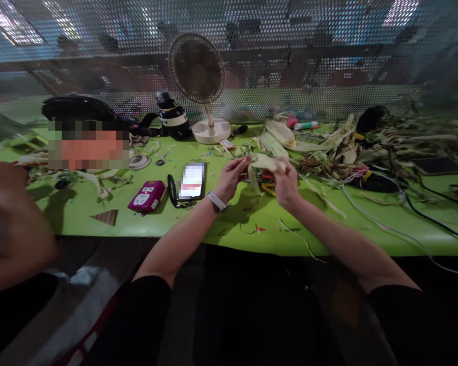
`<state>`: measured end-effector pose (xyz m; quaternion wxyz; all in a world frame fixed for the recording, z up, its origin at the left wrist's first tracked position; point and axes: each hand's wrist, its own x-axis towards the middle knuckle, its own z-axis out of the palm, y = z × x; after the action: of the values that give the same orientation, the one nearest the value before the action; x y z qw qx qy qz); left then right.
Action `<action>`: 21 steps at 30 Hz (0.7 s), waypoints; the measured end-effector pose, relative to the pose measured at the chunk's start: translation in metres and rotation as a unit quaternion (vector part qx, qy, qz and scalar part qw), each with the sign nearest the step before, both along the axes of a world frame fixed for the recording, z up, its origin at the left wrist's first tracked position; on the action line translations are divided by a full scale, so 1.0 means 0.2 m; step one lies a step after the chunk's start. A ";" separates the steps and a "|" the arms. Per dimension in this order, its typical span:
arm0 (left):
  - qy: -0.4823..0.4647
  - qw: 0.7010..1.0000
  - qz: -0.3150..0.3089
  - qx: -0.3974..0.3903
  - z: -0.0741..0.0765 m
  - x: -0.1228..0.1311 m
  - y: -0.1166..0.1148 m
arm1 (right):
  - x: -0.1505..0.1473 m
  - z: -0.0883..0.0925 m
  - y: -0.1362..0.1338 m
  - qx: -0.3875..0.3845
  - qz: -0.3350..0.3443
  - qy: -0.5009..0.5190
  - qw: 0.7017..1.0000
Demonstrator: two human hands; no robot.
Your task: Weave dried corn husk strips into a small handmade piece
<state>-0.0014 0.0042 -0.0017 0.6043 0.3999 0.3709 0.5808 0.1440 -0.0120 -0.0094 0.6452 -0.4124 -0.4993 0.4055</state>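
Between my hands is a pale, dry corn husk strip, held a little above the green table. My left hand, with a watch at its wrist, pinches the strip's left end. The fingers of my right hand are closed on its right end. One pale flap of the husk hangs down near my left fingers. Beneath my right hand lies a tool with yellow and red handles, partly hidden. Just behind my hands lies a heap of larger corn husks.
A small fan and a black bottle stand at the back. A lit phone and a magenta box lie left of my hands. Cables cross the right side. Another person's arm rests at the left.
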 end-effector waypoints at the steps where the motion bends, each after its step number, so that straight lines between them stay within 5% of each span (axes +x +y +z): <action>1: 0.003 1.000 0.001 0.003 0.00 0.00 0.00 | 0.00 0.00 0.02 -0.069 -0.009 0.065 0.995; 4: -0.003 1.000 0.009 0.011 0.00 0.01 0.00 | 0.00 0.02 0.06 -0.262 0.030 0.192 0.945; 6: -0.016 1.000 0.009 0.013 0.00 0.01 0.00 | 0.00 0.04 0.05 -0.309 0.065 0.225 0.922; 14: -0.031 0.998 -0.033 0.039 -0.01 0.01 -0.01 | 0.02 0.09 0.03 -0.320 0.049 0.231 0.917; 21: -0.027 0.999 -0.017 0.040 -0.02 0.03 0.00 | -0.02 0.08 -0.02 -0.302 0.142 0.143 0.932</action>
<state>0.0037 0.0043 -0.0053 0.6074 0.4140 0.3240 0.5956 0.1399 -0.0156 0.0074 0.4905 -0.4500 -0.3094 0.6791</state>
